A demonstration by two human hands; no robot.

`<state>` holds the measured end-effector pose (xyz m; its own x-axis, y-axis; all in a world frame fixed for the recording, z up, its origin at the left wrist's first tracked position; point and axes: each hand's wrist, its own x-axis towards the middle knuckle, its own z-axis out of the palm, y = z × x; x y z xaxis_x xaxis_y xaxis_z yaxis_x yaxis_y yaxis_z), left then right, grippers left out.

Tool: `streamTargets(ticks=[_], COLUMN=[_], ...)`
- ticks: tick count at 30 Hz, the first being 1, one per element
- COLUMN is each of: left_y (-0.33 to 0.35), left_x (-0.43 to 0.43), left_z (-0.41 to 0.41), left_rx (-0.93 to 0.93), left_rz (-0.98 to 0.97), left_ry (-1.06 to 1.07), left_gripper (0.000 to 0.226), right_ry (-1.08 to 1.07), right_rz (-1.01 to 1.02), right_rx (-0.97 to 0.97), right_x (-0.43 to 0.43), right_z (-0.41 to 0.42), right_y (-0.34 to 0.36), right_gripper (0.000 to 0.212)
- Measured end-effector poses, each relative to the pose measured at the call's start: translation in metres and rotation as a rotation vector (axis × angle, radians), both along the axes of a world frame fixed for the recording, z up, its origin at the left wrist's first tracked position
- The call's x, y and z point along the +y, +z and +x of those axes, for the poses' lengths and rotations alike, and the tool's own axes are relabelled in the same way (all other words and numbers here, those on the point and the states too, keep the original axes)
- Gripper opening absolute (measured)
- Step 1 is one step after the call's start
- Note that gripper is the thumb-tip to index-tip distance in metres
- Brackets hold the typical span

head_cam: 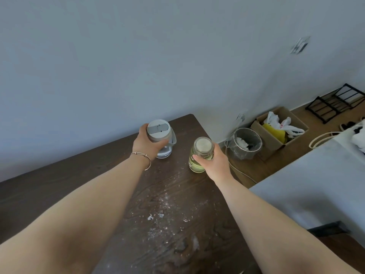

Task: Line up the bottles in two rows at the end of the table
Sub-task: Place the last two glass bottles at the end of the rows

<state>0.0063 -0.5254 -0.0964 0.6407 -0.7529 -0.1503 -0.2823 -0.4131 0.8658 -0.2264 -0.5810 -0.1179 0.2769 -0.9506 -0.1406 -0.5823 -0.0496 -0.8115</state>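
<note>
A person's left hand (147,142) wraps the upper body of a clear bottle (161,138) with a grey flip lid, while the right hand (214,162) closes round the neck of a pale yellow jar (199,155) with a flat round cap. Both vessels stand upright near the far end of the dark table (98,175), close to its right corner, the bottle farther back than the jar and a clear gap between them. Whether either base rests on the wood cannot be told. A thin bracelet (143,157) circles the left wrist. White powder (158,216) dusts the tabletop nearer the camera. Beyond the edge sit a bin (246,143) and a cardboard box (276,131) on the floor. Setting both down level, square to the far edge and evenly spaced, would likely give later bottles a true line to follow; the jar wants keeping off the side edge
</note>
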Motion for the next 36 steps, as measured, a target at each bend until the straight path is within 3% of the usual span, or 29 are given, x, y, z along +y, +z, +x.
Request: streamTargets(ticks=[17,36], left_y=[0.063,0.083], left_x=[0.220,0.423], left_z=[0.027,-0.030], left_rx=[-0.022,0.057], left_rz=[-0.067,-0.091], left_ry=[0.016,0.316], left_gripper=[0.074,0.082], right_ry=[-0.217,0.065], right_rz=[-0.062,-0.046], right_rx=[-0.165,-0.142], right_x=[0.185,0.324], right_z=[0.021,0.004], right_y=[0.071,0.097], right_gripper=[0.064,0.066])
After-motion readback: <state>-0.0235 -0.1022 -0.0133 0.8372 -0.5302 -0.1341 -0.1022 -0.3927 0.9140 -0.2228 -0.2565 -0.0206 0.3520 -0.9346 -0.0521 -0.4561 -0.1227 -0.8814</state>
